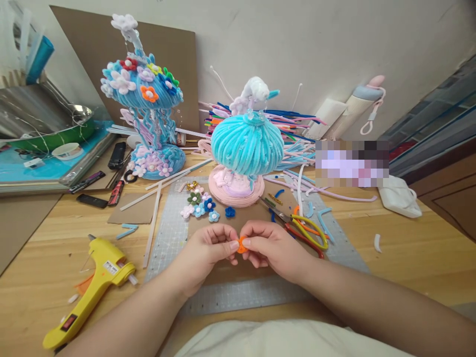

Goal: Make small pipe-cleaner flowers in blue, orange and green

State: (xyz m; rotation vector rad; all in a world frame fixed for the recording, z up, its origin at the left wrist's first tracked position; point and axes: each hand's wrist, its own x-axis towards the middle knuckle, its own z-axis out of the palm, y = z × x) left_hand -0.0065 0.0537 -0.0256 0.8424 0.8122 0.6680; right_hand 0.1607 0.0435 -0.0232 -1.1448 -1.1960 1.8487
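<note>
Left hand (208, 250): I see it pinching the orange piece (241, 245), frame centre.
Right hand (273, 248): pinching it too.
Orange piece: perhaps a pipe-cleaner flower.
Glue gun (100, 277): lower left.

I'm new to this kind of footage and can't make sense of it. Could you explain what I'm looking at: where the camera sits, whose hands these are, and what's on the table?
There is no machine here. The single picture comes from a camera worn on a person's head, looking forward and down at their own bare hands. The left hand and right hand meet over a grey cutting mat and together pinch a small orange fuzzy piece. On the wooden table lie a yellow glue gun, scissors and a cluster of little fuzzy flowers. Behind them stand two blue fuzzy models: a plain one and one covered with flowers. A pile of coloured pipe cleaners lies by the wall.
</note>
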